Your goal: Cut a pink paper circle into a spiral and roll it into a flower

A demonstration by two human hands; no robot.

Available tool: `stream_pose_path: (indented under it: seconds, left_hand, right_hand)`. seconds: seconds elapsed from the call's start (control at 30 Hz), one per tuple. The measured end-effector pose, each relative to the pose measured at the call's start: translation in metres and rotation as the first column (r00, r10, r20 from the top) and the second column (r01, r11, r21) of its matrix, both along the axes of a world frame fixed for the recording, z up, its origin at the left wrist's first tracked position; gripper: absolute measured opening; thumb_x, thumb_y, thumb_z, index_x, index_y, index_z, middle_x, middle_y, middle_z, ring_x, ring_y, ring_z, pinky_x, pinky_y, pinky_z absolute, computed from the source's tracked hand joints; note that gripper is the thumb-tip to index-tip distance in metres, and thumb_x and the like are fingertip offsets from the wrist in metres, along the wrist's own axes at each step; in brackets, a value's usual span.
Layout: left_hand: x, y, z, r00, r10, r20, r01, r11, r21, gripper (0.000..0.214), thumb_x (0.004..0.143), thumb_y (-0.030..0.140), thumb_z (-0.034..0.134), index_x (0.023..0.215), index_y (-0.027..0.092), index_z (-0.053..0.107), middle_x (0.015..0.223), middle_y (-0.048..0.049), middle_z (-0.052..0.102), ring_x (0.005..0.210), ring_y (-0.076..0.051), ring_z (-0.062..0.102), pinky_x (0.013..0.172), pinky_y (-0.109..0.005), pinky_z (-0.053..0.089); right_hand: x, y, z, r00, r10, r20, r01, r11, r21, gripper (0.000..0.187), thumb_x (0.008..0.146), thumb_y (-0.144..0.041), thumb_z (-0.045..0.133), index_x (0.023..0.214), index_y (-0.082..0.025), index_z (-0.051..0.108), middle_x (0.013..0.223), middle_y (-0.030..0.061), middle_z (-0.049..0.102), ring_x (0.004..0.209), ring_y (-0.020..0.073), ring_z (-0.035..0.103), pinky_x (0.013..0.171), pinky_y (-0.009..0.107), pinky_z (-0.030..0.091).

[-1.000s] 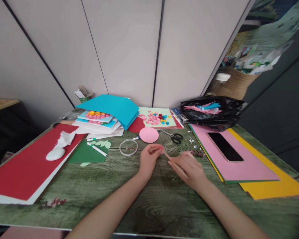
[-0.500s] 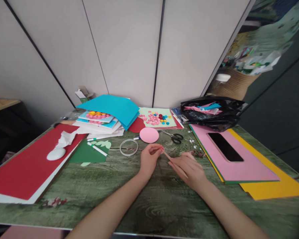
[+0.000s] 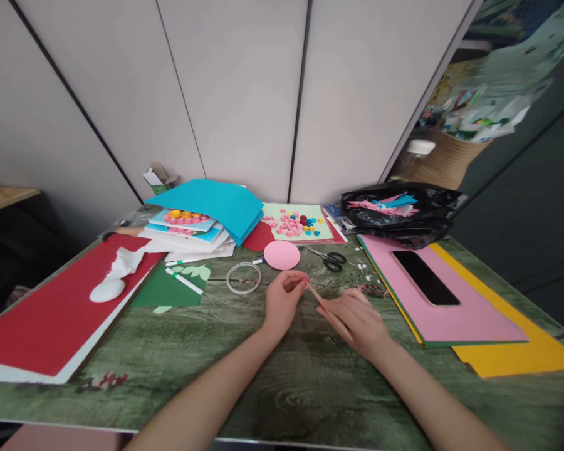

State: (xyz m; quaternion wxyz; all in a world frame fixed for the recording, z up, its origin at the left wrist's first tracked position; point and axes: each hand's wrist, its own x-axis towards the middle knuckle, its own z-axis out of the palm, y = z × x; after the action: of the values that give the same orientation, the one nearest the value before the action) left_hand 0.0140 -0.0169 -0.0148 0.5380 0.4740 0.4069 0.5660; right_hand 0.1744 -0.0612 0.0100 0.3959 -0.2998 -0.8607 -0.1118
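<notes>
My left hand [image 3: 282, 302] is closed in a pinch on the rolled end of a thin pink paper strip [image 3: 316, 294] above the green table [image 3: 272, 376]. My right hand [image 3: 356, 318] is closed around the strip's other end, which runs under its fingers. Both hands hover just in front of a pink paper circle [image 3: 281, 255], a clear tape ring [image 3: 243, 277] and black scissors [image 3: 329, 259].
A red sheet [image 3: 51, 319] with a white oval object [image 3: 106, 290] and crumpled tissue lies left. Stacked blue and white papers [image 3: 207, 207] and a card of small paper coils [image 3: 297, 222] sit behind. Right: pink and yellow sheets [image 3: 498, 351], a phone [image 3: 425, 277], a black bag [image 3: 399, 210].
Almost nothing differs; my right hand has shifted very slightly along the strip while the left keeps its pinch.
</notes>
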Motion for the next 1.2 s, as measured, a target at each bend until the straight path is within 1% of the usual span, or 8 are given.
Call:
stream_pose_path:
  seconds: [0.23,0.5,0.73,0.8,0.93,1.0,1.1,1.2]
  left_hand:
    - [-0.001,0.001,-0.001,1.0,-0.006,0.011,0.006,1.0,0.002,0.013,0.071,0.016,0.063,0.084,0.015,0.062,0.089,-0.0102,0.07,0.085,-0.019,0.066,0.083,-0.035,0.05]
    - [-0.001,0.0,0.0,1.0,-0.007,-0.011,0.007,1.0,0.026,0.013,0.072,0.015,0.061,0.085,0.014,0.061,0.091,-0.0105,0.07,0.084,-0.018,0.066,0.082,-0.034,0.05]
    - [-0.007,0.01,-0.005,0.997,0.075,0.008,-0.075,0.997,-0.037,0.015,0.069,0.016,0.065,0.083,0.013,0.063,0.089,-0.0103,0.07,0.084,-0.018,0.066,0.083,-0.033,0.049]
    - [-0.008,0.012,-0.006,0.995,0.087,0.039,-0.085,0.994,-0.062,0.017,0.068,0.017,0.066,0.084,0.013,0.063,0.089,-0.0104,0.07,0.084,-0.017,0.065,0.083,-0.033,0.048]
    - [-0.007,0.013,-0.006,0.989,0.091,0.113,-0.078,0.99,-0.117,0.023,0.065,0.02,0.069,0.086,0.013,0.062,0.091,-0.011,0.07,0.085,-0.018,0.065,0.084,-0.033,0.047]
    - [-0.006,0.011,-0.005,0.985,0.092,0.147,-0.069,0.986,-0.152,0.026,0.063,0.021,0.071,0.085,0.012,0.062,0.09,-0.011,0.071,0.085,-0.018,0.066,0.084,-0.033,0.047]
    - [-0.005,0.009,-0.003,0.981,0.084,0.174,-0.05,0.981,-0.189,0.029,0.062,0.022,0.073,0.086,0.012,0.061,0.089,-0.0108,0.071,0.083,-0.017,0.066,0.082,-0.032,0.047]
    - [-0.005,0.007,-0.002,0.985,0.055,0.163,-0.02,0.978,-0.209,0.03,0.063,0.022,0.072,0.089,0.012,0.061,0.089,-0.0105,0.071,0.082,-0.017,0.066,0.082,-0.031,0.047]
  right_hand:
    - [0.001,0.0,-0.002,0.999,0.021,0.024,-0.021,1.0,-0.006,0.025,0.079,-0.008,0.061,0.102,-0.018,0.056,0.075,0.0029,0.069,0.062,0.0114,0.058,0.066,0.031,0.045]
    - [0.001,0.001,-0.003,1.0,0.007,-0.014,-0.007,1.0,0.023,0.027,0.076,-0.007,0.064,0.1,-0.018,0.057,0.071,0.0028,0.067,0.059,0.0117,0.056,0.064,0.031,0.044]
    - [0.002,-0.003,0.0,0.998,0.018,-0.063,-0.017,1.0,0.023,0.029,0.074,-0.005,0.065,0.098,-0.019,0.058,0.071,0.0028,0.068,0.06,0.0138,0.059,0.065,0.033,0.044]
    - [0.006,0.001,-0.001,0.998,-0.025,-0.066,0.025,1.0,0.002,0.03,0.076,-0.006,0.062,0.102,-0.02,0.058,0.074,0.0032,0.068,0.063,0.015,0.06,0.067,0.034,0.044]
    - [0.016,0.016,-0.004,0.977,-0.213,-0.007,0.212,0.972,-0.097,0.032,0.084,-0.007,0.05,0.112,-0.021,0.057,0.089,0.0064,0.069,0.079,0.019,0.062,0.073,0.035,0.044]
    - [0.02,0.024,-0.006,0.955,-0.282,0.092,0.294,0.941,-0.167,0.034,0.086,-0.007,0.045,0.115,-0.02,0.056,0.095,0.0079,0.068,0.087,0.0208,0.06,0.075,0.036,0.043]
    - [0.024,0.035,-0.013,0.904,-0.32,0.284,0.394,0.881,-0.263,0.042,0.083,-0.002,0.041,0.119,-0.019,0.055,0.104,0.01,0.064,0.096,0.0229,0.055,0.079,0.036,0.042]
    - [0.028,0.042,-0.022,0.843,-0.368,0.392,0.492,0.821,-0.289,0.044,0.083,-0.001,0.041,0.119,-0.021,0.056,0.108,0.0112,0.061,0.1,0.0248,0.052,0.08,0.038,0.042]
